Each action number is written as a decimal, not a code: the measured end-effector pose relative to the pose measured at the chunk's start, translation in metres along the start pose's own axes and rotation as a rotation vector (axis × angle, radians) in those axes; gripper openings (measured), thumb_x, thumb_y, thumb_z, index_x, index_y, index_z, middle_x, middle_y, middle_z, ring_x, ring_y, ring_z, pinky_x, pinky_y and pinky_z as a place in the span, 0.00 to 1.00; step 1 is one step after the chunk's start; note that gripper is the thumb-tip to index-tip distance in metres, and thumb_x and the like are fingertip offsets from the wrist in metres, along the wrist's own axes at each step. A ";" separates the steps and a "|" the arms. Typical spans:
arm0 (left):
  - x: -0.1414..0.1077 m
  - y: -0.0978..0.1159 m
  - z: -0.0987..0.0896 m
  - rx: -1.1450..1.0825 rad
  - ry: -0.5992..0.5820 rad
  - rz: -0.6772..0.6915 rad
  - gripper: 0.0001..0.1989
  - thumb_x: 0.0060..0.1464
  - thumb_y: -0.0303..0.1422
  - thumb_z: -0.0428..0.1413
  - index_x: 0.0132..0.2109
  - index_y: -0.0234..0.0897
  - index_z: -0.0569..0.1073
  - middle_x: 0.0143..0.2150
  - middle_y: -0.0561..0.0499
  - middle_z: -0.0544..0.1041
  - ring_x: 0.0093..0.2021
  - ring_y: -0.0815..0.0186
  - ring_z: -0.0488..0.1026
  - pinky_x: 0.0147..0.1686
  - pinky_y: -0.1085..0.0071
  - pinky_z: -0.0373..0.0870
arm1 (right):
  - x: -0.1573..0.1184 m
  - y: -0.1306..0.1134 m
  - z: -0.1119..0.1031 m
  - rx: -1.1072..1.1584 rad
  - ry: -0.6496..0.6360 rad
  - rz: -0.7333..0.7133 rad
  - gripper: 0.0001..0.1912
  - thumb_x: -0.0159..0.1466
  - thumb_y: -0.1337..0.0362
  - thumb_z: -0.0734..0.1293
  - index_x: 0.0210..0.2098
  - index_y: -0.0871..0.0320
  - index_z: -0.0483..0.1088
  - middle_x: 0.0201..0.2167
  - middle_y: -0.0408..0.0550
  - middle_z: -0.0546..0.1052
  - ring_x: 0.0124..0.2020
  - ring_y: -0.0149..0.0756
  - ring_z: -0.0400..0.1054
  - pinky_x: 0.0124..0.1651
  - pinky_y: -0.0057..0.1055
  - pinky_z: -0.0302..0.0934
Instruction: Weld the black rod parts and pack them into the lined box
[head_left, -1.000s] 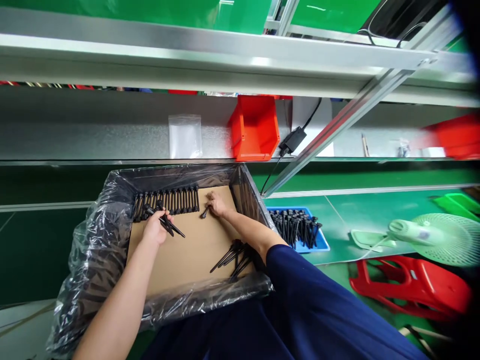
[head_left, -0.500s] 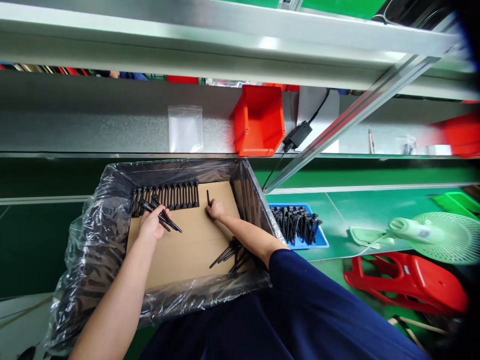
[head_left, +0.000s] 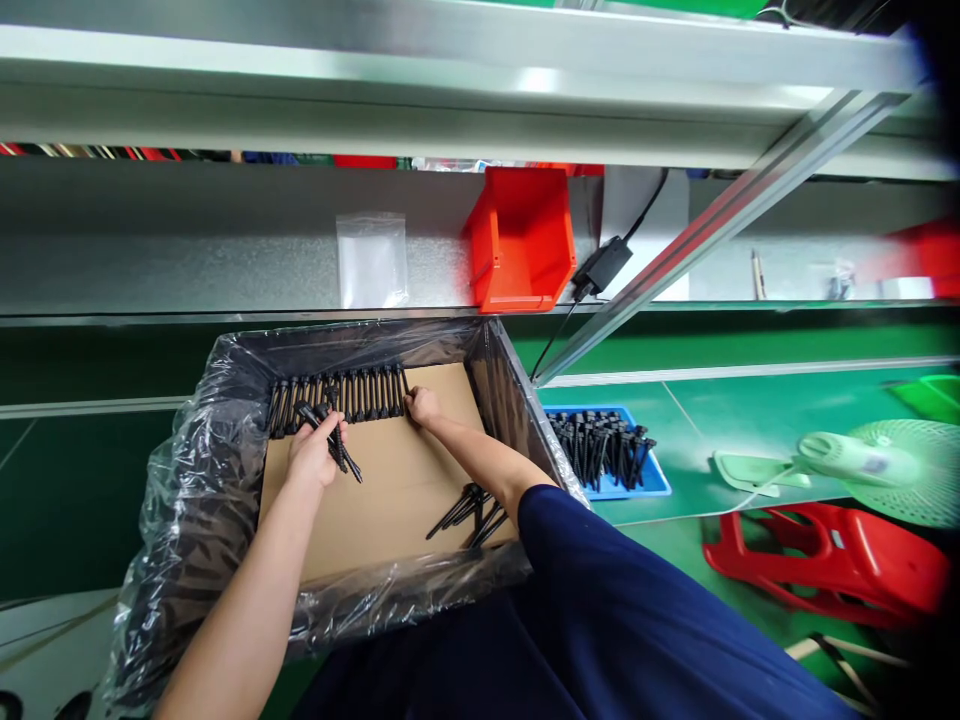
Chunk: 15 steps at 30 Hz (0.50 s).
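Note:
A box lined with clear plastic film (head_left: 176,520) has a brown cardboard sheet (head_left: 367,520) on its floor. Along the far side of the sheet runs a row of slim black rod-like parts with thicker ends (head_left: 367,392), side by side. My left hand (head_left: 315,452) is closed round several of the same black parts, held over the cardboard below the row. At the row's right end, my right hand (head_left: 423,407) pinches one black part, mostly hidden by the fingers. A loose bunch of black parts (head_left: 472,512) lies near the box's front right corner, under my right forearm.
Right of the box stands a blue tray (head_left: 660,487) heaped with black parts. A red bin (head_left: 525,240), a clear bag (head_left: 372,260) and a black adapter (head_left: 604,268) sit on the metal shelf. A green fan (head_left: 862,460) and red stool (head_left: 832,560) are farther right.
My right hand has moved left with its black part, up against the end of the row. My left hand still holds its bunch, now turned more upright. The view has shifted slightly.

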<state>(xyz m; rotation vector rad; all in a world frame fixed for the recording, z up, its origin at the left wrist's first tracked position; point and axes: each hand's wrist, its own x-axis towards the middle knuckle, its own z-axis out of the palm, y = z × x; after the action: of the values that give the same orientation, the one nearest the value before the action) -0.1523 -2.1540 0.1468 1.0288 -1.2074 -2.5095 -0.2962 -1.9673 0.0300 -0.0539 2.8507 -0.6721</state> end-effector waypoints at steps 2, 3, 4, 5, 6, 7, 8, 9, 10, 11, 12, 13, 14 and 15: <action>0.000 -0.001 0.000 0.005 -0.001 0.002 0.06 0.49 0.19 0.60 0.32 0.31 0.72 0.27 0.50 0.76 0.22 0.73 0.72 0.20 0.80 0.67 | 0.000 -0.002 0.001 0.018 0.001 0.006 0.10 0.66 0.62 0.62 0.40 0.59 0.74 0.43 0.56 0.80 0.43 0.40 0.75 0.41 0.27 0.62; 0.000 -0.002 0.000 0.009 -0.004 0.002 0.06 0.48 0.19 0.60 0.33 0.31 0.72 0.27 0.50 0.76 0.22 0.73 0.72 0.20 0.80 0.67 | -0.001 -0.002 0.001 0.028 0.001 0.009 0.10 0.66 0.62 0.62 0.40 0.58 0.74 0.42 0.56 0.80 0.43 0.40 0.75 0.41 0.27 0.62; 0.001 -0.002 -0.001 0.012 -0.009 0.000 0.06 0.48 0.19 0.61 0.33 0.31 0.72 0.27 0.50 0.76 0.22 0.74 0.72 0.20 0.80 0.67 | -0.001 -0.004 0.000 0.039 0.002 0.012 0.10 0.66 0.62 0.62 0.39 0.58 0.74 0.42 0.55 0.80 0.42 0.39 0.75 0.40 0.27 0.62; 0.001 -0.002 -0.001 0.017 -0.015 -0.001 0.07 0.47 0.19 0.61 0.33 0.31 0.72 0.27 0.51 0.76 0.22 0.73 0.72 0.20 0.80 0.67 | -0.001 -0.005 -0.001 0.052 0.004 0.016 0.09 0.66 0.62 0.63 0.39 0.58 0.74 0.41 0.55 0.80 0.41 0.39 0.75 0.40 0.26 0.62; 0.000 -0.003 -0.001 0.021 -0.021 -0.002 0.07 0.47 0.20 0.62 0.33 0.31 0.72 0.27 0.51 0.76 0.22 0.73 0.72 0.20 0.80 0.67 | -0.002 -0.005 -0.002 0.065 0.006 0.021 0.09 0.66 0.62 0.63 0.38 0.58 0.74 0.41 0.55 0.80 0.41 0.39 0.75 0.40 0.27 0.62; 0.000 -0.003 -0.001 0.025 -0.028 -0.004 0.07 0.47 0.20 0.62 0.33 0.31 0.72 0.27 0.51 0.76 0.22 0.73 0.72 0.20 0.80 0.67 | -0.004 -0.006 -0.005 0.080 0.009 0.025 0.10 0.66 0.61 0.63 0.38 0.59 0.74 0.40 0.55 0.80 0.40 0.39 0.75 0.40 0.27 0.62; 0.000 -0.002 -0.001 0.028 -0.035 -0.006 0.08 0.47 0.20 0.62 0.33 0.31 0.72 0.27 0.51 0.76 0.22 0.73 0.72 0.20 0.79 0.68 | -0.005 -0.007 -0.007 0.096 0.014 0.030 0.10 0.66 0.60 0.63 0.37 0.59 0.74 0.40 0.56 0.80 0.40 0.40 0.75 0.39 0.27 0.62; -0.001 -0.002 0.000 0.031 -0.039 -0.010 0.08 0.47 0.20 0.62 0.33 0.31 0.72 0.27 0.50 0.77 0.22 0.73 0.72 0.21 0.79 0.69 | -0.007 -0.007 -0.011 0.114 0.022 0.037 0.11 0.66 0.59 0.63 0.37 0.59 0.74 0.40 0.57 0.80 0.40 0.40 0.75 0.39 0.28 0.62; -0.001 -0.002 0.000 0.033 -0.039 -0.014 0.07 0.47 0.19 0.62 0.33 0.31 0.72 0.28 0.50 0.77 0.22 0.72 0.73 0.21 0.79 0.69 | -0.009 -0.008 -0.015 0.132 0.036 0.045 0.12 0.67 0.59 0.62 0.36 0.60 0.74 0.40 0.58 0.80 0.40 0.41 0.75 0.40 0.28 0.62; -0.001 -0.003 0.000 0.033 -0.037 -0.018 0.07 0.47 0.19 0.62 0.33 0.31 0.72 0.28 0.50 0.77 0.22 0.72 0.73 0.22 0.78 0.70 | -0.012 -0.010 -0.018 0.153 0.052 0.053 0.14 0.67 0.59 0.61 0.36 0.61 0.74 0.40 0.58 0.79 0.40 0.41 0.74 0.40 0.28 0.62; -0.001 -0.003 0.000 0.034 -0.035 -0.021 0.07 0.47 0.20 0.62 0.33 0.31 0.72 0.28 0.50 0.77 0.23 0.72 0.73 0.22 0.78 0.70 | -0.015 -0.012 -0.021 0.176 0.067 0.056 0.15 0.68 0.59 0.60 0.36 0.61 0.74 0.40 0.59 0.79 0.41 0.41 0.74 0.40 0.28 0.63; 0.000 -0.004 0.000 0.033 -0.034 -0.021 0.08 0.47 0.20 0.63 0.33 0.31 0.72 0.28 0.50 0.78 0.23 0.72 0.73 0.23 0.78 0.71 | -0.020 -0.016 -0.024 0.200 0.077 0.052 0.16 0.68 0.59 0.58 0.36 0.61 0.73 0.39 0.57 0.79 0.40 0.40 0.74 0.39 0.28 0.63; 0.001 -0.006 -0.001 0.032 -0.037 -0.016 0.08 0.46 0.20 0.63 0.33 0.31 0.72 0.29 0.49 0.78 0.23 0.72 0.73 0.24 0.77 0.71 | -0.027 -0.021 -0.025 0.217 0.080 0.039 0.16 0.69 0.58 0.58 0.35 0.60 0.73 0.37 0.55 0.79 0.39 0.38 0.74 0.38 0.27 0.63; 0.003 -0.008 -0.002 0.030 -0.046 -0.006 0.08 0.45 0.21 0.64 0.33 0.31 0.72 0.29 0.49 0.78 0.23 0.72 0.73 0.25 0.76 0.71 | -0.035 -0.028 -0.025 0.254 0.064 0.007 0.17 0.69 0.56 0.57 0.33 0.60 0.72 0.34 0.52 0.79 0.36 0.36 0.73 0.36 0.25 0.63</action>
<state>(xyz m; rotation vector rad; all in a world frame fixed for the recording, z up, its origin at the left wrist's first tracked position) -0.1524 -2.1508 0.1385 0.9873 -1.2602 -2.5406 -0.2680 -1.9781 0.0709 0.0185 2.7985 -1.0449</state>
